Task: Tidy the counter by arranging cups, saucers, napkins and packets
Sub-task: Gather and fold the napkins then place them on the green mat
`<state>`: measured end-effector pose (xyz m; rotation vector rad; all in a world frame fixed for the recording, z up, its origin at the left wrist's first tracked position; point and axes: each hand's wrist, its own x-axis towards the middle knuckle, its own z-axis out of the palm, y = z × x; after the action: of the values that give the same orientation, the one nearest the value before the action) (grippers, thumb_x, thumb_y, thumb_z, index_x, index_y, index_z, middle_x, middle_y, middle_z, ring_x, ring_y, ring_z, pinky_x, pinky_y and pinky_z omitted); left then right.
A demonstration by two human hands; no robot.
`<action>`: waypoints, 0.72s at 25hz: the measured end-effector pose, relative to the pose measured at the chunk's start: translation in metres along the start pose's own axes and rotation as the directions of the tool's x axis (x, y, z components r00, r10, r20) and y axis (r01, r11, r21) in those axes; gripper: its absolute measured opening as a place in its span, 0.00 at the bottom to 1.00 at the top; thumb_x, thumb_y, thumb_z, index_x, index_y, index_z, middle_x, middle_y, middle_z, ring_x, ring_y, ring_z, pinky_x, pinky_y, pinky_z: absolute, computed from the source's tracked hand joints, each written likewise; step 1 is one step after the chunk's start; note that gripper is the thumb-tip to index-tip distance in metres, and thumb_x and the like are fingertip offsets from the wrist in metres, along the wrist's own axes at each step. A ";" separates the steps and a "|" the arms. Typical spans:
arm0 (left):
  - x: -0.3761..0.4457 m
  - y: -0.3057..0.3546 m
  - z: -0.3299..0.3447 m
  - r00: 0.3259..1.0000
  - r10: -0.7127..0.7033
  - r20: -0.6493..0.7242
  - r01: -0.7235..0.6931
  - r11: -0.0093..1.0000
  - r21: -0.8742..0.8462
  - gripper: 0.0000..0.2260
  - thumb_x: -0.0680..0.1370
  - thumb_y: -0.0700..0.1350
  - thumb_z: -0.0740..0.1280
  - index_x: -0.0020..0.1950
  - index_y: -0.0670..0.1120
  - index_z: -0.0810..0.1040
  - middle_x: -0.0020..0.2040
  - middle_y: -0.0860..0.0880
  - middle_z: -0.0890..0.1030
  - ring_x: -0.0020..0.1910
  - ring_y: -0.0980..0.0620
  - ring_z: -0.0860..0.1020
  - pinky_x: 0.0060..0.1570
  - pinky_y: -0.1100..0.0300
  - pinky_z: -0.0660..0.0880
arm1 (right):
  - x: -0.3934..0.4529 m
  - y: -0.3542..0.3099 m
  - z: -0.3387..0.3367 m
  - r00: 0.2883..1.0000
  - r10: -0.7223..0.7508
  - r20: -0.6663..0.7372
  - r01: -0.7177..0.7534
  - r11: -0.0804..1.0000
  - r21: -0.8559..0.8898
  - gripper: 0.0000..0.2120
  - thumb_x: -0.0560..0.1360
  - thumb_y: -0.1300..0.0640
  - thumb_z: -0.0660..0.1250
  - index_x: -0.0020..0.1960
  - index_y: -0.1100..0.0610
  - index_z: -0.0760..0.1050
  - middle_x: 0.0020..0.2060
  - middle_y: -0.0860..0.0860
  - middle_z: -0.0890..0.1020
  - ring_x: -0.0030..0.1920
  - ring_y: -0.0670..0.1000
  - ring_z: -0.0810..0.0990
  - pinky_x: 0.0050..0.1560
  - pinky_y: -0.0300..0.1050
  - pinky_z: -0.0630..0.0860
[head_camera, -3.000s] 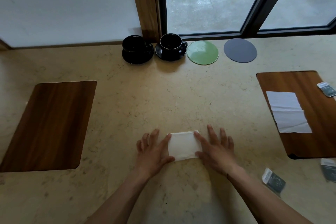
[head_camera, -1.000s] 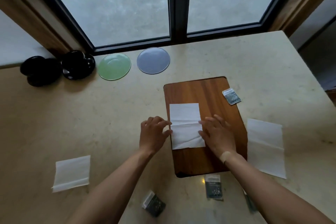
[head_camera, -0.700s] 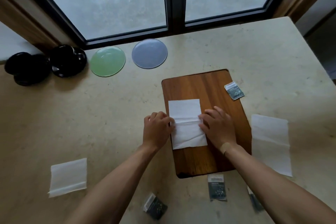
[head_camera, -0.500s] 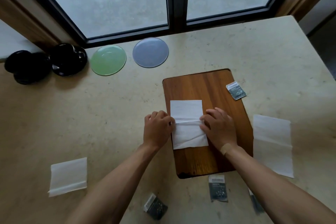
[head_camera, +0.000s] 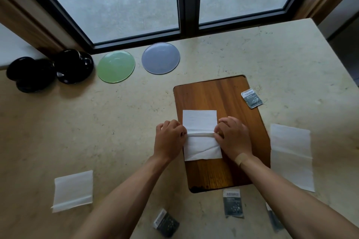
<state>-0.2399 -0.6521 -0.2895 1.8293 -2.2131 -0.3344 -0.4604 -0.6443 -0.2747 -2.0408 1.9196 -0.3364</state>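
- Napkin point(head_camera: 200, 136) lies on the wooden mat point(head_camera: 219, 93) in the head view, long side running away from us, with a raised crease across its middle.
- Our left hand point(head_camera: 169, 138) pinches the left end of that crease, fingers curled; our right hand point(head_camera: 233, 137) pinches the right end the same way.
- We judge the napkin to be light, thin and limp. It will sag, drift in any draught, and crumple or tear if gripped hard, and it keeps a fold once pressed.
- Best hold, in our view, is where we have it now, at the two edges by the crease, or at two corners, with fingertips only. A one-handed grab from the middle would likely bunch it.
- The near half already shows a slanting wrinkle, so we would smooth it flat against the mat, which gives a firm backing.
- A folded napkin point(head_camera: 72, 190) lies near left on the counter point(head_camera: 97, 132); an unfolded one point(head_camera: 291, 156) lies just right of the mat.
- Packets are scattered: one point(head_camera: 252, 98) at the mat's far right edge, one point(head_camera: 232, 203) just below the mat, one point(head_camera: 166, 223) by our left forearm. These look small, flat and slick.
- At the back, two black cups on saucers point(head_camera: 50, 70) sit left of a green saucer point(head_camera: 116, 66) and a grey saucer point(head_camera: 160, 58). We judge these hard and breakable.
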 end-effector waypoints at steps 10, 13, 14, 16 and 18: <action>-0.014 0.026 -0.050 0.973 -0.133 0.188 0.218 0.794 -0.568 0.04 0.71 0.48 0.69 0.42 0.49 0.79 0.46 0.55 0.83 0.47 0.57 0.79 0.44 0.74 0.73 | -0.015 -0.006 -0.038 0.981 0.064 0.185 -0.139 0.894 0.426 0.05 0.73 0.53 0.69 0.45 0.50 0.74 0.50 0.45 0.80 0.52 0.43 0.75 0.47 0.36 0.71; -0.019 0.042 -0.073 0.945 -0.186 0.269 0.323 0.660 -0.678 0.03 0.72 0.45 0.68 0.41 0.46 0.78 0.39 0.53 0.80 0.41 0.57 0.78 0.40 0.67 0.74 | -0.025 -0.016 -0.060 0.953 0.126 0.277 -0.276 0.745 0.607 0.03 0.75 0.55 0.68 0.48 0.53 0.74 0.46 0.48 0.79 0.48 0.46 0.77 0.43 0.36 0.72; -0.022 0.046 -0.080 0.946 -0.191 0.263 0.324 0.634 -0.703 0.04 0.72 0.45 0.67 0.40 0.46 0.77 0.37 0.52 0.78 0.38 0.57 0.76 0.36 0.68 0.72 | -0.029 -0.020 -0.065 0.942 0.143 0.303 -0.319 0.655 0.685 0.05 0.75 0.55 0.68 0.48 0.55 0.74 0.45 0.49 0.78 0.46 0.47 0.77 0.40 0.36 0.73; -0.029 0.055 -0.092 0.950 -0.200 0.240 0.312 0.578 -0.754 0.04 0.72 0.43 0.67 0.38 0.46 0.75 0.36 0.53 0.77 0.36 0.58 0.75 0.33 0.70 0.70 | -0.038 -0.028 -0.071 0.917 0.120 0.380 -0.394 0.415 0.820 0.15 0.71 0.49 0.69 0.51 0.58 0.74 0.45 0.53 0.78 0.45 0.53 0.79 0.38 0.39 0.77; -0.034 0.061 -0.101 0.946 -0.215 0.243 0.322 0.530 -0.785 0.06 0.70 0.46 0.66 0.39 0.44 0.76 0.37 0.52 0.77 0.38 0.56 0.76 0.36 0.67 0.71 | -0.048 -0.029 -0.068 0.868 0.068 0.491 -0.493 0.225 0.840 0.26 0.65 0.44 0.72 0.58 0.56 0.74 0.52 0.57 0.79 0.51 0.58 0.80 0.46 0.47 0.81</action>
<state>-0.2565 -0.6087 -0.1761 1.5665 -1.3576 -1.3177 -0.4625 -0.6000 -0.1987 -0.7764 1.2193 -0.7435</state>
